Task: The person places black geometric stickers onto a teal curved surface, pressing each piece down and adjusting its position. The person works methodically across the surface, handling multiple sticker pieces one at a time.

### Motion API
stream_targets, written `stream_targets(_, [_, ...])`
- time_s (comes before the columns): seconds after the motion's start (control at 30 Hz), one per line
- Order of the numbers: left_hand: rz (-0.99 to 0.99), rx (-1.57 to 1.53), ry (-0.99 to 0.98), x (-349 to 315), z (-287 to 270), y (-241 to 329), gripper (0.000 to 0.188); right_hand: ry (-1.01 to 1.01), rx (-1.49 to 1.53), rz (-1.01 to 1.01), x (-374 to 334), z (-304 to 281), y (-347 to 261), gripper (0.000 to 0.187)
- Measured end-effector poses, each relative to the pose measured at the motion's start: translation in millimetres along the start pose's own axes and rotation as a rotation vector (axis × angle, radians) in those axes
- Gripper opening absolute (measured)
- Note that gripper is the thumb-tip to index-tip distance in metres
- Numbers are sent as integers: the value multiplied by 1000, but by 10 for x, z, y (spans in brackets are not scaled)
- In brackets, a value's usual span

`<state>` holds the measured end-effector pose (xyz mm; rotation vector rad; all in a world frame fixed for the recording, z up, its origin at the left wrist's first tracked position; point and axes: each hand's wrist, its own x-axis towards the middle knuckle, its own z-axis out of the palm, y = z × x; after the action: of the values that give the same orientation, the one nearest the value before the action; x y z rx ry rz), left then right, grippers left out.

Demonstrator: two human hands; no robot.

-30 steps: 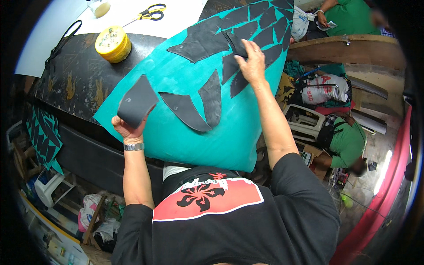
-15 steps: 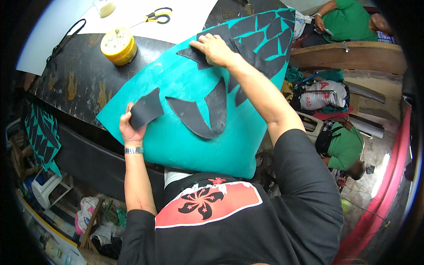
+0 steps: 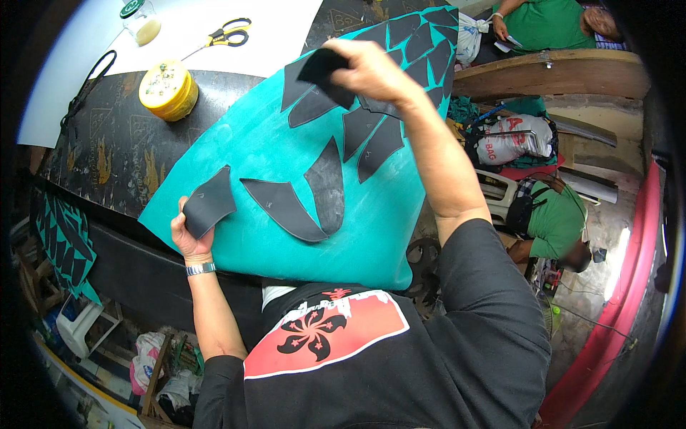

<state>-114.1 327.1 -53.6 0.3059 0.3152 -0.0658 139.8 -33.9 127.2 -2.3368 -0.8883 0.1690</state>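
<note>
A large teal rubber-like sheet [image 3: 364, 257] lies in front of me, with cut black sheet pieces [image 3: 418, 43] spread over its far right part. My left hand [image 3: 189, 234] is closed on a black sheet piece [image 3: 212, 203] above the sheet's left edge. Over the far part, my right hand [image 3: 371, 71] grips another dark piece [image 3: 319, 71], which bends as it hangs from the fingers. Between the two hands, a forked black shape [image 3: 275, 200] made of two curved pieces rests on the teal.
On the dark table [image 3: 107, 154] stands a yellow tub [image 3: 171, 93] with a speckled top. Yellow-handled scissors [image 3: 227, 34] and a glass jar [image 3: 143, 25] sit on white sheeting behind it. Two people in green [image 3: 550, 28] are at the right, near a white bag [image 3: 514, 139].
My right hand, which was pressed on the black pieces, has risen with one of them in its grip. My left hand still holds its piece. The whole view has shifted slightly.
</note>
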Motion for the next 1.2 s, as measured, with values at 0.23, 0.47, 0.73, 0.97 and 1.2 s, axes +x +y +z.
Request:
stream_targets(0.23, [12, -101, -92, 3, 31, -8, 28, 228, -229, 504, -486, -420, 657, 86])
stream_targets(0.47, [18, -126, -80, 34, -10, -53, 29, 94, 659, 382, -571, 1083, 68, 54])
stream_targets(0.73, [59, -116, -128, 103, 278, -17, 48, 16, 486, 488, -189, 1762, -238, 55])
stream_targets(0.97, [-18, 56, -353, 613, 737, -115, 27, 26, 817, 628, -126, 1654, -207, 44])
stream_targets(1.2, [-181, 132, -267, 1329, 676, -309, 17, 90, 1229, 721, -105, 1367, -191, 66])
